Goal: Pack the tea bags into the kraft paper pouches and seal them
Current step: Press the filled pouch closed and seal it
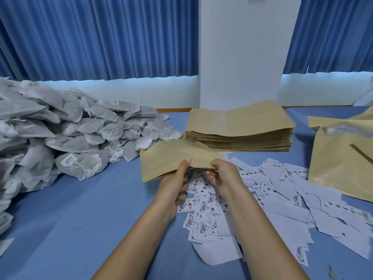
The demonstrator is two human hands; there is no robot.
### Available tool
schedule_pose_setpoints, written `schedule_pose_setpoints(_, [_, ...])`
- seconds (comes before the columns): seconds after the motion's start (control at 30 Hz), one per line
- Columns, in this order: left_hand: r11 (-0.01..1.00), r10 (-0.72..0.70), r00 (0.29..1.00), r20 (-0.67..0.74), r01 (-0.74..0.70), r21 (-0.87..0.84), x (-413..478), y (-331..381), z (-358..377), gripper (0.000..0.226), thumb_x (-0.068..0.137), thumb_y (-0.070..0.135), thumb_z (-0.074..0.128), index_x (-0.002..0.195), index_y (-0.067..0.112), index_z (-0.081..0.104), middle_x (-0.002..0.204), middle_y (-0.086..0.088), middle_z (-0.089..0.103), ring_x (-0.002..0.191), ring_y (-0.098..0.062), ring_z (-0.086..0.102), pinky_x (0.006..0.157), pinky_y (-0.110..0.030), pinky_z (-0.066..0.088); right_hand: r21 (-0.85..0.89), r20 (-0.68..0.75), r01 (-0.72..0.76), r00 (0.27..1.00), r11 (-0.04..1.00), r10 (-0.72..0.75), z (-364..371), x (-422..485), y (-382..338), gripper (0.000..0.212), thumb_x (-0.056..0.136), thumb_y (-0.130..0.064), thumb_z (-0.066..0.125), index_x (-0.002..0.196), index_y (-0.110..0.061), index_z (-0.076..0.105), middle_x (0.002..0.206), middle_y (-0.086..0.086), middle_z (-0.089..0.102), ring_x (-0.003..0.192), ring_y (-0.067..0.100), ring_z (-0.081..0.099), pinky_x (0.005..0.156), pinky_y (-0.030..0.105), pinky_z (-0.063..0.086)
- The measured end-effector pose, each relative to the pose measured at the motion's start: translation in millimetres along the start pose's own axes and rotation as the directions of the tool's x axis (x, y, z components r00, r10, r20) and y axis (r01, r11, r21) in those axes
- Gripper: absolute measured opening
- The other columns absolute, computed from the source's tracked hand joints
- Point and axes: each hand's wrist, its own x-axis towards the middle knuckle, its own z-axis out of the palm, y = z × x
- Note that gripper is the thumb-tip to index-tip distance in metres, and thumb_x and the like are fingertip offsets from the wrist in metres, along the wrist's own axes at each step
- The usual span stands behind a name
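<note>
While both hands pinch the pouch (173, 158) by its near edge, the risk is plain: pull the lips apart too sharply and the kraft paper may crease or tear at the mouth. The left hand (177, 180) has its thumb on top and fingers curled beneath. The right hand (224, 174) nips the same edge just beside it, so the two sit close together. Whether the mouth has parted at all is hard to tell, as the fingers cover it. Another hazard: labels (207, 209) lie loose under the hands, in front of the stack (240, 130), and one could ride in with a bag. The pouch is held up just in front of the stack, its far corner near the stack's left end. Tea bags (70, 128) wait in a heap left of the stack, well apart from the hands. If one hand lets go to fetch one, the pouch may flop shut.
</note>
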Motion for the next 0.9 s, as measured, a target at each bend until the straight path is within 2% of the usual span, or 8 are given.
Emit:
schedule_pose_setpoints(0.1, [0.977,-0.084,0.996,0.009,0.085,-0.193,3.6,0.9,-4.0,0.036,0.088,0.05,0.056,0.071,0.022,0.042,0.05,0.009,0.033,0.04,-0.006,0.025,0.034,-0.016,0.015,0.027,0.012,0.002,1.0,1.0,-0.002,3.6,-1.1,3.9,0.013,0.092,-0.003,0.05,0.08,-0.004,0.05,0.056,0.008,0.049,0.041,0.014,0.046,0.035,0.018,0.035])
schedule_pose_setpoints(0.17, [0.973,-0.096,0.995,-0.001,0.093,-0.213,5.4,-0.7,-5.9,0.03,0.094,0.036,0.053,0.071,0.021,0.04,0.049,0.009,0.032,0.039,-0.005,0.025,0.033,-0.016,0.015,0.043,0.055,-0.009,0.998,0.999,0.007,8.8,-2.9,8.4,0.01,0.091,-0.007,0.056,0.082,-0.004,0.052,0.053,0.007,0.051,0.037,0.012,0.045,0.034,0.017,0.034])
schedule_pose_setpoints(0.23, [0.973,-0.094,0.996,0.007,0.093,-0.211,5.6,-2.9,-5.4,0.031,0.095,0.03,0.051,0.068,0.02,0.039,0.048,0.008,0.03,0.038,-0.006,0.024,0.033,-0.016,0.016,0.04,0.073,-0.003,0.997,0.999,0.0,13.1,-2.5,13.1,0.006,0.09,-0.004,0.06,0.092,-0.002,0.054,0.059,0.008,0.052,0.04,0.012,0.045,0.033,0.017,0.034])
schedule_pose_setpoints(0.3, [0.972,-0.106,0.994,0.014,0.107,-0.208,4.9,-4.3,-4.1,0.034,0.094,0.029,0.05,0.064,0.02,0.037,0.047,0.007,0.028,0.038,-0.007,0.023,0.032,-0.017,0.017,0.03,0.054,0.019,0.998,0.999,-0.02,13.6,0.5,15.7,0.011,0.09,0.002,0.057,0.099,0.0,0.052,0.062,0.007,0.05,0.044,0.012,0.042,0.033,0.016,0.033])
schedule_pose_setpoints(0.47, [0.958,-0.109,0.994,0.001,0.105,-0.266,5.1,-4.7,-3.4,0.027,0.094,0.033,0.049,0.073,0.019,0.04,0.047,0.007,0.031,0.039,-0.007,0.024,0.035,-0.016,0.016,-0.005,0.016,0.01,1.0,1.0,-0.01,12.3,3.7,19.7,0.009,0.089,0.001,0.061,0.094,-0.002,0.054,0.064,0.007,0.051,0.045,0.012,0.041,0.034,0.015,0.034])
schedule_pose_setpoints(0.6, [0.965,-0.073,0.997,-0.034,0.062,-0.254,6.0,-4.4,-4.8,0.026,0.095,0.027,0.045,0.071,0.019,0.038,0.046,0.007,0.031,0.037,-0.007,0.024,0.034,-0.016,0.016,0.053,0.106,-0.055,0.993,0.997,0.049,14.3,0.8,22.9,0.011,0.085,-0.003,0.067,0.088,-0.006,0.057,0.065,0.007,0.055,0.039,0.01,0.047,0.034,0.016,0.038])
schedule_pose_setpoints(0.73, [0.971,-0.059,0.997,-0.053,0.045,-0.233,4.6,-5.2,-4.2,0.025,0.094,0.025,0.044,0.07,0.018,0.038,0.046,0.007,0.031,0.038,-0.007,0.024,0.034,-0.017,0.016,-0.003,0.126,-0.024,0.992,1.0,0.024,17.5,2.2,26.1,0.013,0.086,0.006,0.061,0.09,-0.005,0.056,0.066,0.007,0.051,0.048,0.013,0.04,0.035,0.015,0.034])
schedule_pose_setpoints(0.9, [0.998,-0.029,1.0,-0.009,0.028,-0.058,3.5,-6.8,1.3,0.036,0.098,0.03,0.045,0.065,0.014,0.045,0.047,0.004,0.039,0.037,-0.008,0.029,0.035,-0.018,0.021,-0.027,0.17,-0.009,0.985,1.0,0.013,17.5,2.0,27.9,0.016,0.086,0.006,0.059,0.099,-0.004,0.056,0.07,0.007,0.054,0.047,0.012,0.038,0.036,0.017,0.034])
